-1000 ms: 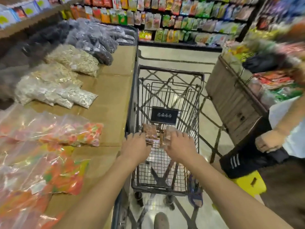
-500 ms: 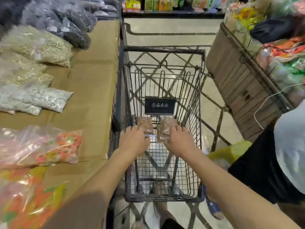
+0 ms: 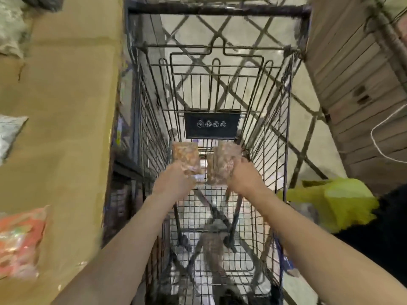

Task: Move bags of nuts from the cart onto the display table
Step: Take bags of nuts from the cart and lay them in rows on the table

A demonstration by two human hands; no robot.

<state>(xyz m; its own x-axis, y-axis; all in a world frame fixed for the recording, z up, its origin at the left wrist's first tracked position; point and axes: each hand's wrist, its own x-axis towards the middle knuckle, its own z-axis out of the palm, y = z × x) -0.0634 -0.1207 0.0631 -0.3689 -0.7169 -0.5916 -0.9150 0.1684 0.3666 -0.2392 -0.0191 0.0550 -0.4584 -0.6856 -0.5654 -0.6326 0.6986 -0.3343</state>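
Note:
Both my arms reach down into the black wire cart (image 3: 275, 133). My left hand (image 3: 174, 183) grips a clear bag of brown nuts (image 3: 186, 156), held upright above the cart's floor. My right hand (image 3: 244, 180) grips another bag of brown nuts (image 3: 222, 164), maybe two pressed together. The two bags stand side by side below the cart's black sign (image 3: 212, 125). The display table (image 3: 66, 111), covered in brown cardboard, runs along the cart's left side.
Bagged goods lie on the table: pale bags at the far left (image 3: 8, 133) and orange sweets (image 3: 19, 241) near me. A wooden crate stand (image 3: 356, 89) is at the right. A person in black with a yellow object (image 3: 337, 205) stands close at the lower right.
The view has tilted down and closer to the cart. Both hands have lifted slightly with the bags still gripped; the bags stand more upright now.

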